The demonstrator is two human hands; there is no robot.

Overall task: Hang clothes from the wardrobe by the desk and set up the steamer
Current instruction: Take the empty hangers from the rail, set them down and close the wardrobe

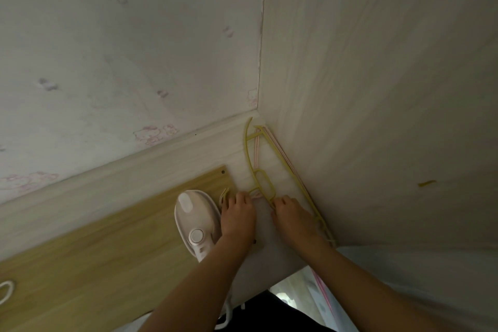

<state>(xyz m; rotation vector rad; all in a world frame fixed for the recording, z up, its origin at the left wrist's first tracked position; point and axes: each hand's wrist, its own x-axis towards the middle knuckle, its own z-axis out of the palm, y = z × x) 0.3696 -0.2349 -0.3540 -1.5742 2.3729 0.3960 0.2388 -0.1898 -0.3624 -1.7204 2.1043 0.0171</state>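
Left hand (237, 214) and right hand (294, 219) each grip the yellow hanger (253, 172), steamer (194, 224) just beside left.

Single head-worn view, looking steeply down, close over desk (94, 259) corner

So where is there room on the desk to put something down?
The wooden desktop left of the steamer is bare, right across to the white cord at the edge. The pale strip along the wall behind is bare too. The corner is crowded: the yellow hanger, the pink hanger, the left hand and the right hand fill it.
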